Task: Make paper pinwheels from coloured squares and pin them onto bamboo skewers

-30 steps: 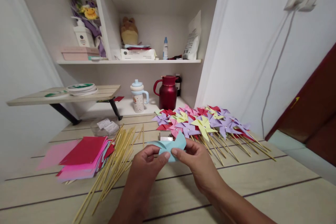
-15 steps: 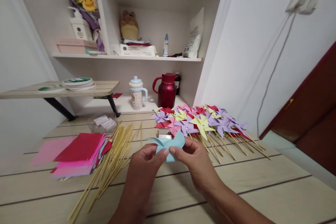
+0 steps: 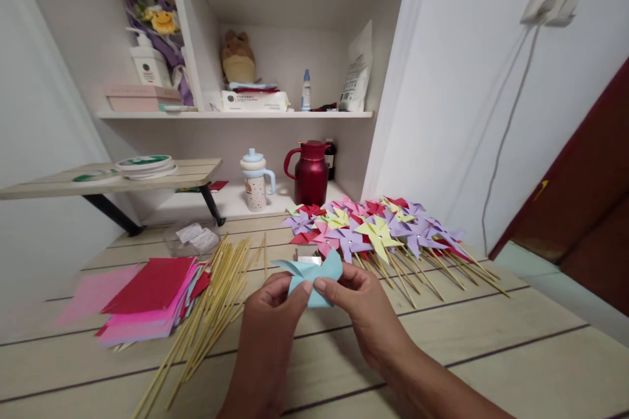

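White shelving (image 3: 275, 115) stands beside a pale wall (image 3: 452, 118).

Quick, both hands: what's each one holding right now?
Left hand: closed, pinching the light blue folded paper between thumb and fingers.
Right hand: closed, pinching the same paper from its right side.
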A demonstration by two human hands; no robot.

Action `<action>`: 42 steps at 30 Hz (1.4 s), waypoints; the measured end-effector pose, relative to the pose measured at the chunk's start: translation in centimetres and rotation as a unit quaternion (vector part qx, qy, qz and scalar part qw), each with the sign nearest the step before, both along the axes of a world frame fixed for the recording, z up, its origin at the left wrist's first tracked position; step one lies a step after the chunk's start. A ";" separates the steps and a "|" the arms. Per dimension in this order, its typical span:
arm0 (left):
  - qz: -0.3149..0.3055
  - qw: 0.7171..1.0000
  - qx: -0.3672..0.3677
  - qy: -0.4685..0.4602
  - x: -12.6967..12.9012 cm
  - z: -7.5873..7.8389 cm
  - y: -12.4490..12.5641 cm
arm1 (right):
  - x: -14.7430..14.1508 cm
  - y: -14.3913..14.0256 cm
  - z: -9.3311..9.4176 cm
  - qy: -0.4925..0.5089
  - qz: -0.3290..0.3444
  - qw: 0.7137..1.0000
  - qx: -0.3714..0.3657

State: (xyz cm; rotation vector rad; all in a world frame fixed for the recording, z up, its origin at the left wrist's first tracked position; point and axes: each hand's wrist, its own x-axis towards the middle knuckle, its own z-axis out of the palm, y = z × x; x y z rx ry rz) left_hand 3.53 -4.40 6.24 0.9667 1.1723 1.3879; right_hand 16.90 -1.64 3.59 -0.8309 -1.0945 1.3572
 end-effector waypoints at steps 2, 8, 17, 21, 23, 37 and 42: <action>0.002 1.000 -0.001 -0.006 0.0 -0.2 0.1 | -0.1 0.1 0.0 0.008 -0.003 1.000 -0.009; 0.002 1.000 0.006 -0.002 -0.1 -0.6 0.3 | -0.3 0.0 -0.1 0.029 0.001 0.999 -0.023; 0.011 0.998 -0.035 0.052 -0.6 -0.6 0.6 | 0.7 0.7 0.6 0.032 -0.005 0.999 0.023; 0.030 0.996 -0.035 0.076 -0.7 -0.8 0.7 | 1.5 1.1 0.8 0.010 -0.011 0.999 0.029; 0.028 0.997 -0.032 0.062 -0.8 -0.9 0.7 | 1.7 1.2 0.8 -0.010 -0.008 1.000 0.028; 0.005 0.997 -0.027 -0.069 -0.7 -0.5 0.3 | 1.2 1.2 0.1 -0.066 0.105 0.992 0.012; 0.023 0.999 -0.034 -0.025 -0.8 -0.6 0.4 | 1.4 1.1 0.5 -0.093 0.073 0.992 0.054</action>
